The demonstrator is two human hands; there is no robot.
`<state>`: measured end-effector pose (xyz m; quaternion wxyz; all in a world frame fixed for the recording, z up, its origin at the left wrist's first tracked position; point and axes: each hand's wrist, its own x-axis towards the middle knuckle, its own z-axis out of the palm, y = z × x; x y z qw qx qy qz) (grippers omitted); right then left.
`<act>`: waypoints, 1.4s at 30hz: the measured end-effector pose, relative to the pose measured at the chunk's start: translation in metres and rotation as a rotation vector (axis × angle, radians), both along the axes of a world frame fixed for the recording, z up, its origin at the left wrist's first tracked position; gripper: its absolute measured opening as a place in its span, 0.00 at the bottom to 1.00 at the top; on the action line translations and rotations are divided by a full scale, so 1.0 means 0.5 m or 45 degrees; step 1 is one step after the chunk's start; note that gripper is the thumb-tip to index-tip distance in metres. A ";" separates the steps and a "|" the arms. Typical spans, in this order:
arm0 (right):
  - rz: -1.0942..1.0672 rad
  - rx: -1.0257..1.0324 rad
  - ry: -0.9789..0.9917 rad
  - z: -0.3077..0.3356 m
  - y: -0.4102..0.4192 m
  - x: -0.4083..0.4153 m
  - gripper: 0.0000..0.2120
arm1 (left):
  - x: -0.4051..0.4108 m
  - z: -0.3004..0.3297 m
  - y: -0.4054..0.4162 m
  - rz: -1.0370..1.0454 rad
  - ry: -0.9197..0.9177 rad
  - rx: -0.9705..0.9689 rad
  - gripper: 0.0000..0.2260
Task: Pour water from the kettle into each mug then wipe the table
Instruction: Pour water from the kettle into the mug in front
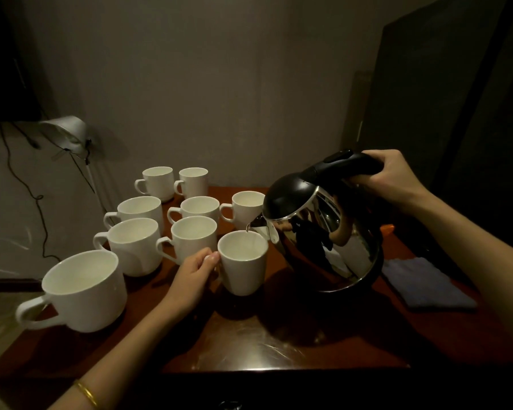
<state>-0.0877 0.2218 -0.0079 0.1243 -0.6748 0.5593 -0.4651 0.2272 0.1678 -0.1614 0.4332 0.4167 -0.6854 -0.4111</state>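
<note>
A steel kettle [323, 229] with a black lid and handle hangs tilted to the left above the dark wooden table [279, 344]. My right hand [388, 176] grips its handle. Its spout sits just over the rim of a white mug [243, 266], and a thin stream of water runs into that mug. My left hand [194, 275] holds this mug by its handle side, thumb near the rim. Several other white mugs [137, 245] stand in rows to the left and behind, with a large one [85, 290] nearest me.
A folded blue-grey cloth [424, 282] lies on the table at the right, behind the kettle. Something orange [387, 229] shows past the kettle. A desk lamp [67, 133] and cables stand at the left beyond the table. A grey wall closes the back.
</note>
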 end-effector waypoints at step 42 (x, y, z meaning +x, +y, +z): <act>0.011 0.011 0.048 0.010 -0.003 0.014 0.07 | 0.012 -0.006 -0.002 -0.013 0.046 0.005 0.14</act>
